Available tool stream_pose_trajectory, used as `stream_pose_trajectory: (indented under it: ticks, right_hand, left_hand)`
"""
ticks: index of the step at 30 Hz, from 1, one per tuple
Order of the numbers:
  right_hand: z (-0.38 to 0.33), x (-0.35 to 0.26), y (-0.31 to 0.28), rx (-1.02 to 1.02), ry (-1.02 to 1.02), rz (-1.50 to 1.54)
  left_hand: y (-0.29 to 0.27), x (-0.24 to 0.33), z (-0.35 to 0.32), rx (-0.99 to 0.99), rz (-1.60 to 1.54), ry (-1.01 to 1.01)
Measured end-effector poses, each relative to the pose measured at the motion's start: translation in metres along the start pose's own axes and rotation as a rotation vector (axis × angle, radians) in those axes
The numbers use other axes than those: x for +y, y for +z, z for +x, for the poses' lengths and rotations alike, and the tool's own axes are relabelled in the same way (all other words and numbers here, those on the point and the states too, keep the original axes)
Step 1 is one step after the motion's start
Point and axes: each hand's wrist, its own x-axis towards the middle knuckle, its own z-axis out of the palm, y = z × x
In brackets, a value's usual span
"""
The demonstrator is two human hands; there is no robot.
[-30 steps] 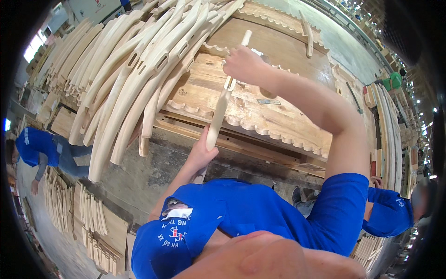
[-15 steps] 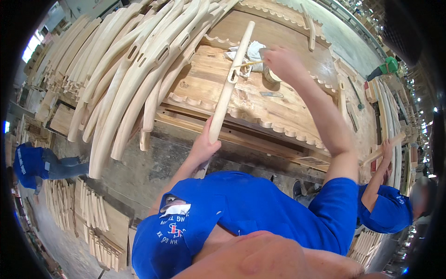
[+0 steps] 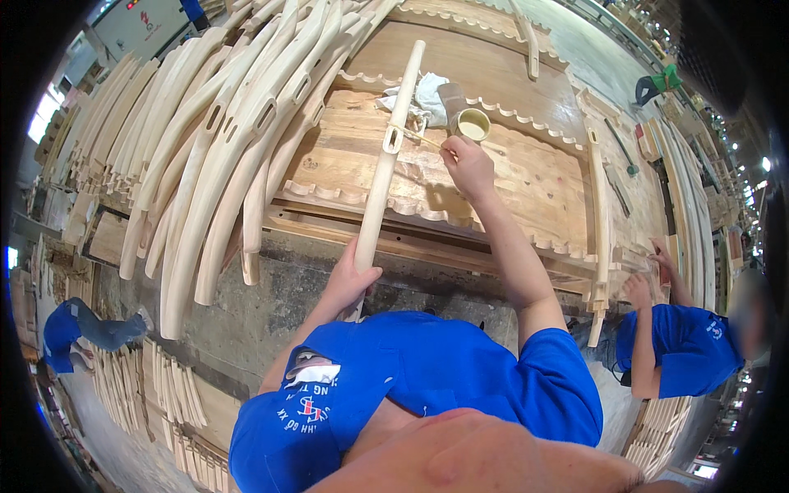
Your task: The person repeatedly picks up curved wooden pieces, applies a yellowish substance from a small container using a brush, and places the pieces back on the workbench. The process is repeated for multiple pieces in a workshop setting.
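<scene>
Right hand (image 3: 470, 168) moved, in head view, lower and nearer body than half a second ago; fingers closed on thin stick (image 3: 426, 139), tip at oval slot (image 3: 392, 141) in smooth, pale wooden piece (image 3: 379, 193); piece slants across workbench's (image 3: 530, 181) scalloped near edge, lower part clamped in left hand (image 3: 349, 278) as before; round cup (image 3: 474, 125) just beyond right hand; crumpled white cloth (image 3: 430, 94) partly behind piece; curved, slotted timbers (image 3: 246, 140) heaped at workbench's left edge.

Your left hand (image 3: 348, 278) is hiding one part of the wooden bar (image 3: 383, 178), and your right hand (image 3: 471, 168) is covering one end of the thin stick (image 3: 424, 138). The upper edge is cutting the curved pieces (image 3: 245, 141).
</scene>
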Motion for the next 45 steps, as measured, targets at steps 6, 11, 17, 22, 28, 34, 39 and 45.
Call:
stream_pose_trajectory:
  ticks: [6, 11, 17, 22, 28, 34, 39, 45]
  right_hand:
    - [-0.044, -0.015, -0.006, 0.156, -0.298, -0.048]
    - [-0.065, -0.019, -0.047, 0.378, -0.167, 0.304]
    - [-0.122, 0.038, -0.125, 0.612, 0.209, 0.729]
    - [-0.211, 0.087, -0.221, 0.844, 0.253, 0.671]
    - [-0.339, 0.107, -0.299, 1.061, 0.422, 0.603]
    - [-0.407, 0.084, -0.342, 1.271, 0.595, 0.342]
    - [-0.444, 0.078, -0.35, 1.336, 0.634, 0.334]
    - [-0.425, 0.086, -0.346, 1.174, 0.611, 0.372]
  left_hand:
    - [0.006, -0.011, 0.001, 0.036, -0.095, 0.015]
    - [0.012, 0.008, -0.013, 0.089, 0.056, 0.046]
    - [0.074, 0.041, 0.013, -0.056, 0.017, 0.353]
    - [0.206, 0.088, 0.021, -0.351, -0.347, 0.405]
    - [0.377, 0.108, 0.002, -0.513, -0.524, 0.325]
    - [0.492, 0.094, -0.01, -0.401, -0.444, 0.309]
    - [0.542, 0.063, -0.022, -0.242, -0.302, 0.301]
    - [0.559, 0.057, -0.008, -0.216, -0.184, -0.041]
